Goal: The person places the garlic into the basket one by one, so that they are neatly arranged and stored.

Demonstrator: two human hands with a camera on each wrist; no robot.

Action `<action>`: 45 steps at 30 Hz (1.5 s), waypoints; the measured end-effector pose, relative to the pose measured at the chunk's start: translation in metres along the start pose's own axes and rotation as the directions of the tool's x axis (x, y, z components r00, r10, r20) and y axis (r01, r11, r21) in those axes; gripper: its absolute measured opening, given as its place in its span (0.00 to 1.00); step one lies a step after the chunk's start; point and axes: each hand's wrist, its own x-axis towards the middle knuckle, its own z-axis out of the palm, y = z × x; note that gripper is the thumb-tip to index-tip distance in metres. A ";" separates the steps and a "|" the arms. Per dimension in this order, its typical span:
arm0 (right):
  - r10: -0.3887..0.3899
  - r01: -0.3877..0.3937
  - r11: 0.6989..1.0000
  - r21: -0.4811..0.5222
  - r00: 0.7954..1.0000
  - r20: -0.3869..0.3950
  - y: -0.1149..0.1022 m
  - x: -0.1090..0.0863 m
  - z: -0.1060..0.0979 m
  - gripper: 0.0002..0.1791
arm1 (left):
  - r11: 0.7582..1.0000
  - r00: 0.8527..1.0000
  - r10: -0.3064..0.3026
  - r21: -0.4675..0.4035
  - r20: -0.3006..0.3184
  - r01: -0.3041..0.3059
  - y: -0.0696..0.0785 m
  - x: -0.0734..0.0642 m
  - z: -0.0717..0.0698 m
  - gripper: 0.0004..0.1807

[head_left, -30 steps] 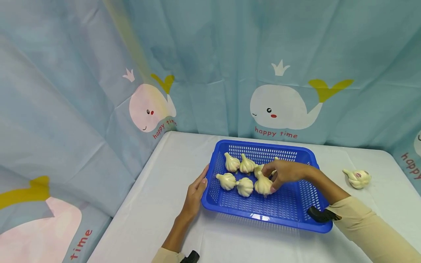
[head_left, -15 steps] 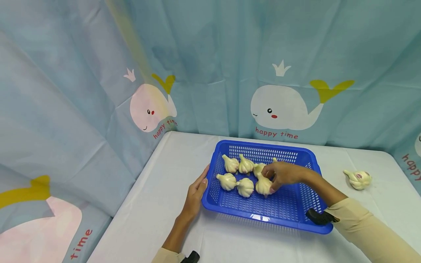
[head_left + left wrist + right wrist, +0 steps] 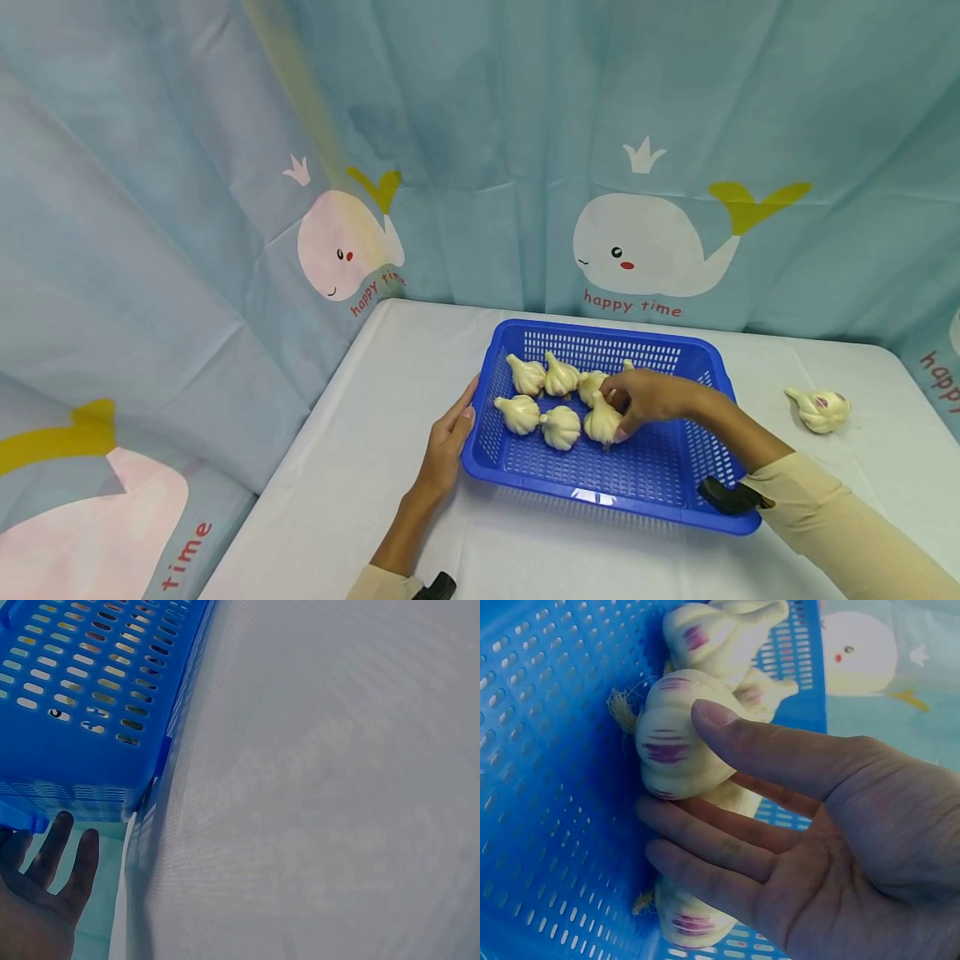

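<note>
A blue perforated basket [image 3: 592, 496] on the white table contains several pale garlic bulbs in two rough rows, among them a front-left bulb [image 3: 519, 414]. My right hand [image 3: 648, 396] reaches in from the right and holds a garlic bulb [image 3: 602, 423] at the right end of the front row. In the right wrist view its thumb lies on top of that purple-streaked bulb [image 3: 666, 750], fingers beneath. Another bulb [image 3: 694, 922] shows below the fingers, partly hidden. My left hand [image 3: 444, 442] rests against the basket's left side, fingers extended along the rim in the left wrist view.
One more garlic bulb [image 3: 821, 411] lies on the white tablecloth [image 3: 360, 467] to the right of the basket. A blue whale-print curtain [image 3: 480, 167] hangs behind the table and along its left side.
The back-left bulb has shifted slightly left and down inside the basket. My right hand stays at the same garlic bulb, and my left hand keeps its place at the basket's side.
</note>
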 end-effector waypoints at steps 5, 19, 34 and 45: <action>0.001 -0.001 1.000 0.015 1.000 -0.012 0.000 -0.002 -0.004 0.34 | 1.000 1.000 -0.002 0.005 -0.001 0.002 0.001 0.000 0.000 0.27; -0.005 0.017 0.994 0.104 0.994 -0.110 -0.003 -0.019 -0.021 0.29 | 1.000 1.000 -0.011 0.003 0.009 0.011 0.003 0.000 0.000 0.28; -0.040 0.059 0.997 0.044 0.936 -0.349 0.005 -0.058 -0.034 0.28 | 1.000 1.000 -0.020 0.013 -0.004 0.021 0.003 0.000 0.000 0.28; -0.022 0.045 0.999 0.030 0.849 -0.529 0.026 -0.091 -0.032 0.29 | 0.999 0.999 -0.030 0.028 -0.013 0.030 0.001 0.000 0.001 0.28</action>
